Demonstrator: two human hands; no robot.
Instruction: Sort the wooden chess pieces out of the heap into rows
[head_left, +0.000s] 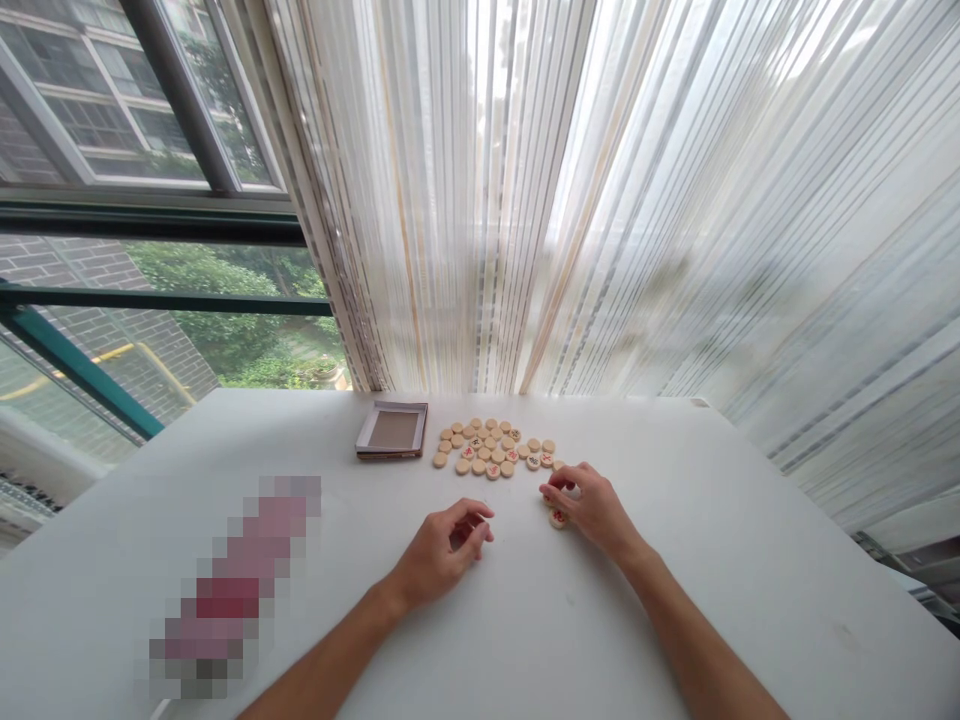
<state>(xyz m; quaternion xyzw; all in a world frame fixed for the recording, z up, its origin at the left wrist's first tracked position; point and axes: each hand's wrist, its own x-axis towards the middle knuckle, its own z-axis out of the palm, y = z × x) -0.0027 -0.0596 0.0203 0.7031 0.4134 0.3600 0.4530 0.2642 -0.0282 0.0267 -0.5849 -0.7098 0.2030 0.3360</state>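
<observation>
My right hand [591,508] is on the right side of the table, its fingertips closed on a round wooden Chinese chess piece [547,498] that they partly cover. Just below those fingers lies another piece with a red character [557,518]. My left hand [444,548] hovers near the table's middle, fingers loosely curved with a gap between thumb and fingers, holding nothing. Beyond both hands, several Chinese chess pieces [493,470] lie in a loose cluster. Most are blank side up; a few show red or black characters.
A shallow open box [390,430] with a white rim sits left of the cluster. The white table [352,550] carries everything. A pixelated pink and red object [240,580] lies at the left. Behind the table hang striped curtains [465,200] beside a window [150,210].
</observation>
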